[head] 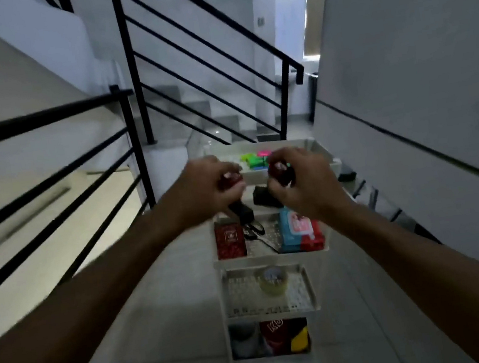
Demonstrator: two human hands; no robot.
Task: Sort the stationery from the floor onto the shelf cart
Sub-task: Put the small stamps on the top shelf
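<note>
A white tiered shelf cart point(273, 258) stands on the landing in front of me. Both my hands hover above its upper tiers. My left hand point(202, 188) grips a small dark red object point(231, 181), and my right hand point(296, 178) grips another small dark red object point(279, 171); the blur hides what they are. The top tray holds green and pink pieces point(255, 160). Lower down lie black items point(265, 197), a red box point(230, 241), scissors point(252, 230) and a blue-red pack point(300, 232). A tape roll point(272, 281) sits on the tier below.
Black stair railings point(134, 140) run along the left and behind the cart. A grey wall point(420, 94) closes the right side. Stairs point(369, 190) drop away at the right of the cart. The bottom tier holds red and yellow items point(284, 336). Grey floor tiles point(164, 315) surround the cart.
</note>
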